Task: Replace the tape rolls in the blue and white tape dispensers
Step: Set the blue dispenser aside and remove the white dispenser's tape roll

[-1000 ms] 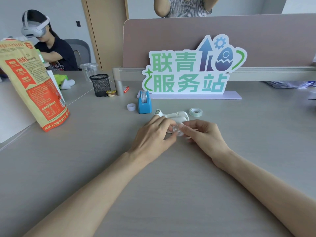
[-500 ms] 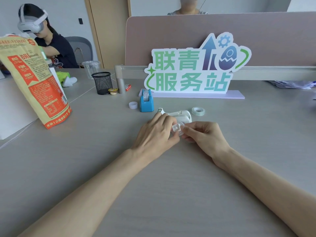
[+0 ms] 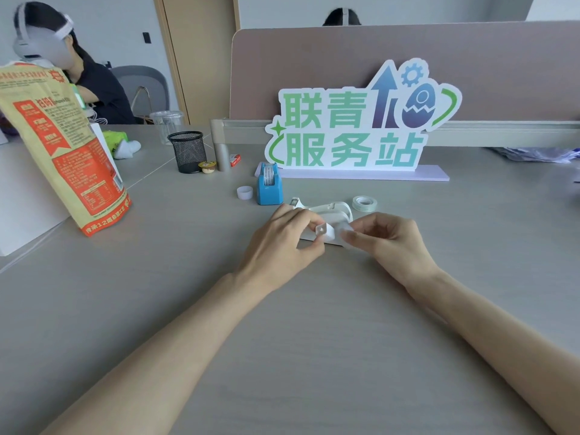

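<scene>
The white tape dispenser [image 3: 332, 211] lies on the table just behind my hands, partly hidden by them. My left hand [image 3: 282, 243] pinches a small white spindle [image 3: 324, 232] between thumb and fingers. My right hand [image 3: 392, 243] pinches a small translucent ring [image 3: 345, 231], mostly covered by its fingertips, right beside the spindle. The blue tape dispenser [image 3: 268, 189] stands upright farther back with a roll in it. A loose tape roll [image 3: 364, 203] lies flat to the right of the white dispenser. A small white core [image 3: 244, 192] stands left of the blue dispenser.
A large lettered sign [image 3: 361, 130] stands behind the dispensers against a desk partition [image 3: 408, 58]. A tall orange-printed bag [image 3: 59, 146] stands at the left. A black mesh cup [image 3: 186, 152] and small items sit at the back left. Another person sits at the far left.
My hands, pressed together on one small piece before, have drawn slightly apart. The white spindle now shows in my left fingers, separate from the ring in my right.
</scene>
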Motion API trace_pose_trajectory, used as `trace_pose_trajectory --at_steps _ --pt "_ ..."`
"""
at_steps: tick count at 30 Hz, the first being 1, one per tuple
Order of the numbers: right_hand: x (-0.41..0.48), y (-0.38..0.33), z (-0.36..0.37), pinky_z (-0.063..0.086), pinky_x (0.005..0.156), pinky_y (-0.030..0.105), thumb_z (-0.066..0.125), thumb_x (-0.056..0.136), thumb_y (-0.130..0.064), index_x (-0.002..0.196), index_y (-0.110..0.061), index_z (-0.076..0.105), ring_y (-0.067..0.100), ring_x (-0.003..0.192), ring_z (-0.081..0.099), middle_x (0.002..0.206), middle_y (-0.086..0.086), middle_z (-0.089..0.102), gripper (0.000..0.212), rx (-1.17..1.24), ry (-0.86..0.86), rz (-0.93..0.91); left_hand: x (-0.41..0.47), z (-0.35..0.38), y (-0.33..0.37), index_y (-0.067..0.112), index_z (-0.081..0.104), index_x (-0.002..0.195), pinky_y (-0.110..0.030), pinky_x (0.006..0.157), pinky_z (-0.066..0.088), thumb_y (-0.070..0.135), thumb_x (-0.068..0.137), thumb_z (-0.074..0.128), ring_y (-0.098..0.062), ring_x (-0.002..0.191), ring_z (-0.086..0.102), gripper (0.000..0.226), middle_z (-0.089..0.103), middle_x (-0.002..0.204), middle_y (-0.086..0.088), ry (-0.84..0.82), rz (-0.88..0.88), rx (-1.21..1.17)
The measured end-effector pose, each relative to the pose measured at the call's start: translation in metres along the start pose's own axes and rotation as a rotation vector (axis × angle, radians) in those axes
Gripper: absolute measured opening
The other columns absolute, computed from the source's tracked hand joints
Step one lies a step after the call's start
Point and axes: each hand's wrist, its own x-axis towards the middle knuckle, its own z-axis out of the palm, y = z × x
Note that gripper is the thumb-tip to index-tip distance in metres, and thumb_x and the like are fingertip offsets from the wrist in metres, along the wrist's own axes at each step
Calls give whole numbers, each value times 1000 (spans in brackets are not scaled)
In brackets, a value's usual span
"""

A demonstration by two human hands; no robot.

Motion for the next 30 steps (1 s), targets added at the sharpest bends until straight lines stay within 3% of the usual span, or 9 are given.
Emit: trace_pose_trajectory --at_steps 5,9,11,14,17,22,24,26,30 --pt "2 1 -6 43 74 22 82 73 -26 72 -28 70 1 67 58 80 -7 71 11 -192 -37 -90 0 -7 3 25 61 92 -30 67 48 31 75 66 -5 88 51 19 48 85 18 -71 -117 11" --pt "4 8 -8 35 74 5 80 76 -28 78 -34 66 -2 88 53 82 -13 69 15 -435 -48 -222 -2 -9 2 30 61 91 -25 63 38 34 77 66 9 77 45 15 49 77 24 -182 -138 6" --pt "5 12 -10 37 75 11 79 76 -30 83 -31 66 4 93 49 82 -15 67 16 -524 -42 -281 -4 -8 1 30 64 95 -26 67 44 33 80 65 19 80 43 16 55 82 23 -227 -131 -14" --pt "8 16 -12 43 82 31 79 74 -35 85 -26 67 12 95 50 80 -18 65 18 -619 -18 -343 -3 -6 -2 31 65 99 -30 73 49 33 83 63 9 85 46 16 63 94 19 -270 -131 -19" --pt "11 18 -18 45 84 40 79 74 -35 83 -27 67 14 91 51 76 -25 59 18 -678 -17 -372 -3 -3 -4 32 65 100 -34 78 51 32 84 61 1 98 54 16 65 102 18 -267 -126 -17" --pt "17 16 -25 38 77 11 78 75 -34 79 -25 69 5 87 54 83 -14 66 13 -483 -13 -307 -1 -2 -5 30 66 100 -25 65 44 32 86 63 8 80 44 15 58 88 22 -254 -130 20" --pt "28 23 -27 41 76 15 71 85 -26 86 -15 72 12 83 57 88 -5 67 11 -444 115 -310 1 0 -5 28 66 98 -18 57 34 34 86 64 15 74 44 14 50 72 28 -256 -142 16" --pt "47 34 -29 47 83 30 61 92 -20 104 -13 70 22 91 60 102 2 66 16 -579 168 -308 4 2 -5 28 66 96 -15 56 32 36 86 65 23 70 44 13 48 64 32 -266 -153 -18" --pt "76 46 -25 35 104 46 44 98 -21 145 -23 37 33 131 41 153 0 39 48 -887 -21 -100 7 4 -5 33 65 97 -18 57 34 40 86 63 24 66 46 13 51 64 43 -298 -182 -28"
